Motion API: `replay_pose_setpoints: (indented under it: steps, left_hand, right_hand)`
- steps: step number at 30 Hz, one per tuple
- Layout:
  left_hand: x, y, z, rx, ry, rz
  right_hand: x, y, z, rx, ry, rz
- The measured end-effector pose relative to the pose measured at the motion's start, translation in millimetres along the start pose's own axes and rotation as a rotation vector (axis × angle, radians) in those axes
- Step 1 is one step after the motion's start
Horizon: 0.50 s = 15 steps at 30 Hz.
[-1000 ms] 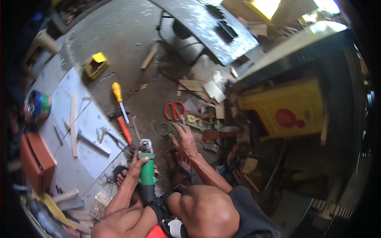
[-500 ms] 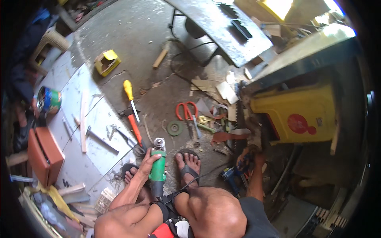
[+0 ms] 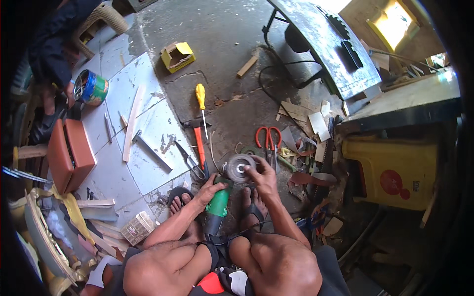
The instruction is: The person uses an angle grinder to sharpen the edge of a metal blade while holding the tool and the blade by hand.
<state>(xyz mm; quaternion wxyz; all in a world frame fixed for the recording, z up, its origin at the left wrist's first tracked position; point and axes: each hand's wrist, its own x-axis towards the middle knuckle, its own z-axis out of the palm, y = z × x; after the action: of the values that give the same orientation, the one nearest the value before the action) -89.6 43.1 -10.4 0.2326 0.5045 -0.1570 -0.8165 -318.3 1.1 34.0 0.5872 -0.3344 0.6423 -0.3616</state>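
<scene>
My left hand [image 3: 206,190] is wrapped round the green angle grinder [image 3: 218,202], whose head points away from me between my feet. A round grey grinding disc [image 3: 234,168] with a center hole lies against the grinder's head, partly covering it. My right hand [image 3: 263,176] pinches the disc, its thumb near the middle. Whether the disc sits on the spindle, I cannot tell. Just beyond lies a green disc [image 3: 251,150], partly hidden. Nearby on the floor are red-handled scissors [image 3: 268,140], an orange-handled hammer [image 3: 199,145] and a yellow-handled screwdriver [image 3: 201,98].
White tiles [image 3: 148,123] at left bear wood strips and a metal square [image 3: 152,150]. A brown box [image 3: 71,155] and a can [image 3: 91,88] stand near another person's foot. A saw table [image 3: 331,54] stands far right, a yellow container [image 3: 390,170] at right, among wood scraps.
My right hand has come from the clutter at right to the grinder's head, now with the grey disc. My left hand still grips the grinder. The view has shifted, moving the scene rightward.
</scene>
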Motion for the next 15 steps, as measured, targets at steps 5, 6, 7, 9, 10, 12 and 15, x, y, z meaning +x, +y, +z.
replay_pose_setpoints:
  steps: [5, 6, 7, 9, 10, 12, 15]
  left_hand:
    - [-7, 6, 1, 0.065, 0.019, 0.032]
    - [-7, 5, -2, 0.073, 0.012, 0.058]
    - [-6, 5, -3, 0.082, 0.003, 0.085]
    - [-2, 0, -4, 0.033, -0.022, 0.132]
    - [-2, -4, -5, 0.022, -0.032, 0.136]
    - [-2, -5, -7, 0.002, -0.047, 0.148]
    - [-2, -8, -8, 0.028, -0.036, 0.153]
  right_hand:
    - [14, 12, 28, -0.317, -0.036, 0.05]
    - [17, 13, 32, -0.36, -0.032, 0.031]
    - [20, 15, 36, -0.403, -0.025, 0.011]
    - [25, 19, 40, -0.444, -0.021, -0.006]
    - [25, 20, 38, -0.444, -0.039, 0.004]
    - [25, 11, 36, -0.441, -0.08, 0.019]
    - [20, 3, 33, -0.489, -0.103, 0.02]
